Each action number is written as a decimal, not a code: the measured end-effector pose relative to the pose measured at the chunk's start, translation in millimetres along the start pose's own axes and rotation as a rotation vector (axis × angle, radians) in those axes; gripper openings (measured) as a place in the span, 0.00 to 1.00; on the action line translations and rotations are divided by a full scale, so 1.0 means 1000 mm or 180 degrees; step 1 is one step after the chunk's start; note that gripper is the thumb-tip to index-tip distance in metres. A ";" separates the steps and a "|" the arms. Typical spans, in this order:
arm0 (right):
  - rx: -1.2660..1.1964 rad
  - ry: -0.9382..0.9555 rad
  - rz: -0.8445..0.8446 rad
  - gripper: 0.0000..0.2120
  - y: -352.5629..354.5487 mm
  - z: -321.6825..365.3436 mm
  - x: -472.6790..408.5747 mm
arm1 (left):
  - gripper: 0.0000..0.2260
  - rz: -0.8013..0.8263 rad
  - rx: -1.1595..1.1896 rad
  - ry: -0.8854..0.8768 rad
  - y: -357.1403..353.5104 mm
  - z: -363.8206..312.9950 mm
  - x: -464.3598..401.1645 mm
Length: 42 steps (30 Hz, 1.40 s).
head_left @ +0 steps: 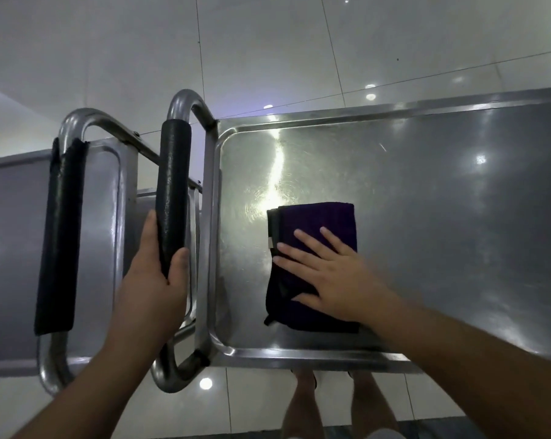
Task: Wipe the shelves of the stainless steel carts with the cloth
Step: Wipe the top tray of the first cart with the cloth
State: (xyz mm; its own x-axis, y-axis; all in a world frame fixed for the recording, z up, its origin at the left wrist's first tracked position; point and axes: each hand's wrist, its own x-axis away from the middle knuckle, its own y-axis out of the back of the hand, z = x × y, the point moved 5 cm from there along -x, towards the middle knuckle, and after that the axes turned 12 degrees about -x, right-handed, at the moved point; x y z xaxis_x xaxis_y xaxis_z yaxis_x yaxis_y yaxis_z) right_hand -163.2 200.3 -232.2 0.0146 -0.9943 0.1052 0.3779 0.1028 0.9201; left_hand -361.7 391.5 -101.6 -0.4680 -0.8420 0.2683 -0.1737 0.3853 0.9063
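While the handle [172, 198] is gripped by the left hand [153, 280], the cloth [315, 267] is pressed flat-fingered by the right hand [328, 277] on the top shelf [426, 191], with most wiping judged undone.

No legible text anywhere.

- I see the top shelf [426, 201] of the right stainless steel cart: a shallow steel tray with a raised rim and rounded corners, its surface scuffed and glaring with reflected lights.
- A folded dark purple cloth [318, 236] lies flat on that shelf, near its left end.
- To the left, a second cart's shelf [11, 223] shows bare steel.
- Both carts stand on a pale tiled floor [267, 42].
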 end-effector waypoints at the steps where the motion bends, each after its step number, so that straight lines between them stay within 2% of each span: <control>1: 0.0011 -0.0293 -0.0138 0.34 0.009 -0.020 -0.004 | 0.32 0.0015 0.0000 0.0020 0.001 -0.001 0.000; 7: -0.0281 -0.3073 -0.1112 0.39 0.092 -0.189 -0.021 | 0.32 0.0121 -0.0046 0.0051 0.003 -0.003 -0.003; 10: -0.0626 -0.3898 -0.1530 0.39 0.114 -0.229 -0.036 | 0.32 0.0122 0.0057 0.0047 0.002 -0.001 -0.004; 13: -0.0682 -0.3786 -0.1518 0.40 0.115 -0.215 -0.070 | 0.33 0.0179 0.0237 0.0030 0.001 0.000 -0.005; 18: -0.0486 -0.2611 -0.0969 0.41 0.096 -0.123 -0.168 | 0.33 0.0110 0.0279 -0.0075 0.002 0.001 -0.005; 22: -0.0469 -0.1545 -0.0420 0.37 0.065 -0.028 -0.247 | 0.33 0.0057 0.0288 -0.0031 0.001 0.001 -0.006; 24: -0.0432 -0.1264 -0.0240 0.35 0.054 -0.009 -0.261 | 0.33 0.0009 0.0273 -0.0018 0.000 0.001 -0.007; 26: -0.0338 -0.1209 -0.0230 0.34 0.055 -0.019 -0.255 | 0.33 -0.0034 0.0226 -0.0006 -0.001 0.002 -0.007; 29: -0.0235 -0.1615 -0.0551 0.34 0.065 -0.067 -0.209 | 0.32 -0.0062 0.0191 0.0003 -0.004 0.003 -0.007; 32: -0.0249 -0.2325 -0.0882 0.35 0.080 -0.131 -0.126 | 0.32 -0.0022 0.0230 -0.0009 -0.004 0.000 -0.006; 36: -0.0342 -0.3368 -0.1019 0.36 0.098 -0.195 -0.007 | 0.31 0.0010 0.0251 -0.0034 -0.004 -0.006 -0.005; 39: -0.0487 -0.3756 -0.1057 0.36 0.098 -0.192 0.021 | 0.31 -0.0011 0.0232 -0.0036 -0.006 -0.005 -0.004; 42: -0.0694 -0.3607 -0.1151 0.36 0.088 -0.148 -0.010 | 0.31 0.0010 0.0251 -0.0071 -0.007 -0.003 -0.005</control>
State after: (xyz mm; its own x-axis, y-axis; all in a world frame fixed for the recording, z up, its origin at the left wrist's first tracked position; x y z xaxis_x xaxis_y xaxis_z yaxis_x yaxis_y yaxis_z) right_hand 7.1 215.3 -208.4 -0.9026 -0.3661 0.2264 0.3423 -0.2915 0.8932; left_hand -355.2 391.9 -108.2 -0.4876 -0.8325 0.2629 -0.2396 0.4172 0.8767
